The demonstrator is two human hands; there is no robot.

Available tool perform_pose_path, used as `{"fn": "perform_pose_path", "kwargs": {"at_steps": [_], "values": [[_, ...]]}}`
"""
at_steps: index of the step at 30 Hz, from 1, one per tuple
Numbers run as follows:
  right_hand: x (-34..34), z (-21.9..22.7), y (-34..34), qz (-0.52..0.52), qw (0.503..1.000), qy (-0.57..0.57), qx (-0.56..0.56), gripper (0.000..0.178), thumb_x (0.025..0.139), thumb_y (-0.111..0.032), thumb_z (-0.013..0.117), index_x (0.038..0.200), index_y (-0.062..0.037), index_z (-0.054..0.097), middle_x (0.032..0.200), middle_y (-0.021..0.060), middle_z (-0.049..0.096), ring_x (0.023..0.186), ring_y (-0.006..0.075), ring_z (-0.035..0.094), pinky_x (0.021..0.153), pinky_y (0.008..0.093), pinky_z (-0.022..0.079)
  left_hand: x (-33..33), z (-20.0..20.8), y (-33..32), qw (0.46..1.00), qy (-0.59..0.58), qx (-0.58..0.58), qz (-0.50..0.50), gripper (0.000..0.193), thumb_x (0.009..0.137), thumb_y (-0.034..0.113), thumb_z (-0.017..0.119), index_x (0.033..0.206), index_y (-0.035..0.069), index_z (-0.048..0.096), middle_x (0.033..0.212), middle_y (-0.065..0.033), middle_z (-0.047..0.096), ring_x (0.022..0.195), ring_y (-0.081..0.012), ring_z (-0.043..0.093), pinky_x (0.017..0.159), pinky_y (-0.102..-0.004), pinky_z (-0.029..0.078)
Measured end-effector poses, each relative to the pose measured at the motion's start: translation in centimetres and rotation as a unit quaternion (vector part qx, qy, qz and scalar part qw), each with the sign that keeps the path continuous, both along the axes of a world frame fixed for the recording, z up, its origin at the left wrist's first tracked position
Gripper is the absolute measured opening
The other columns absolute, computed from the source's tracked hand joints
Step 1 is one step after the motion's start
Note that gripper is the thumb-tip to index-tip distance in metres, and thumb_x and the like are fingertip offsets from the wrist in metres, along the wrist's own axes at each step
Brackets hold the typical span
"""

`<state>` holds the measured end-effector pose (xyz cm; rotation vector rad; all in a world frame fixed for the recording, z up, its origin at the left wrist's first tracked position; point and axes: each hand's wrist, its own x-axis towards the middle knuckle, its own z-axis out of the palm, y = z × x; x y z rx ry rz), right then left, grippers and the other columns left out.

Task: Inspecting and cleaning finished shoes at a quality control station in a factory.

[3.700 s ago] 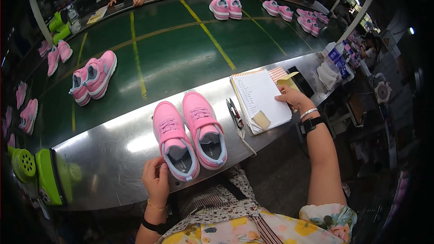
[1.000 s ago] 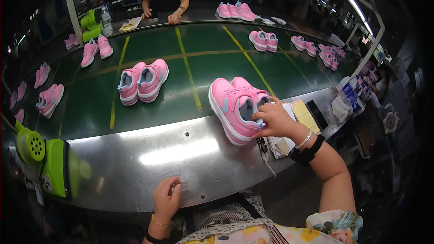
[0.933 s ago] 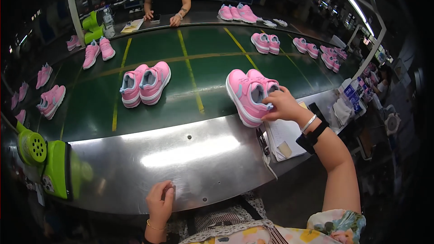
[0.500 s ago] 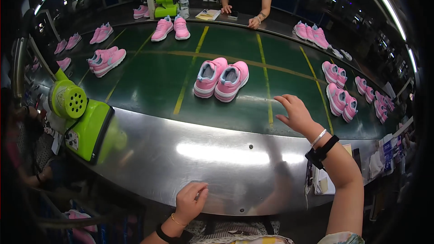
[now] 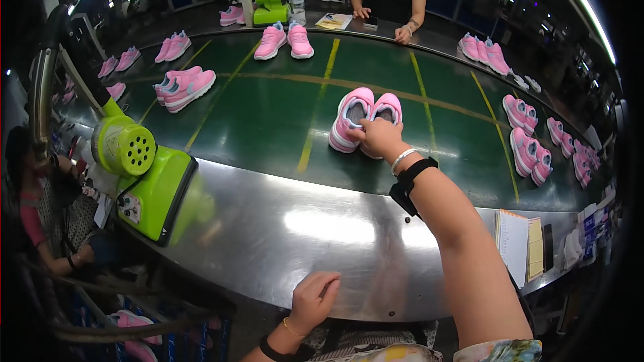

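A pair of pink sneakers (image 5: 351,115) with white soles and grey insides stands on the green conveyor belt, heels toward me. My right hand (image 5: 381,138) reaches over from the right, its fingers closed at the heels of the pair. It covers much of the right shoe's heel, and part of the grip is hidden. Low over the front edge of the metal table (image 5: 268,228), my left hand (image 5: 314,302) is loosely curled with nothing visible in it.
More pink sneakers stand on the belt (image 5: 268,110) to the left (image 5: 184,89) and right (image 5: 530,155). A lime-green machine (image 5: 151,191) with a round perforated head sits at left. Papers (image 5: 513,241) lie at right. Across the belt are a person (image 5: 389,0) and a water bottle (image 5: 297,3).
My right hand has moved left and forward onto the heels of the middle pair. My left hand stays low and curled. The whole view has shifted somewhat.
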<state>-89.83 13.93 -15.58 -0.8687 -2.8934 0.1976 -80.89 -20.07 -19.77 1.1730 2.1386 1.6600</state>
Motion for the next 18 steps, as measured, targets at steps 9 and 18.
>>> {"fn": "perform_pose_path", "kwargs": {"at_steps": [9, 18], "values": [[20.5, 6.7, -12.1, 0.136, 0.990, 0.027, -0.024, 0.035, 0.079, -0.049, 0.061, 0.090, -0.0169, 0.066, 0.067, 0.0007, 0.061, 0.066, 0.0207, 0.059, 0.081, 0.0462, 0.033, 0.0, 0.6, -0.3, 0.999, -0.027, -0.021, 0.008, 0.012, 0.082, 0.006, 0.061, 0.092, 0.000, 0.065, 0.083, -0.0112, 0.065, 0.069, -0.0187, 0.064, 0.061, -0.0261, 0.050], [29.1, 5.6, -18.0, 0.075, 0.970, 0.173, -0.150, 0.041, 0.076, -0.030, 0.068, 0.111, -0.0110, 0.058, 0.077, 0.0047, 0.053, 0.076, 0.0192, 0.054, 0.083, 0.0437, 0.038, 1.4, 0.8, 2.5, 0.993, -0.012, -0.068, -0.091, 0.058, 0.086, 0.029, 0.062, 0.131, 0.001, 0.039, 0.119, -0.0180, 0.046, 0.103, -0.0260, 0.055, 0.084, -0.0339, 0.048]]}}
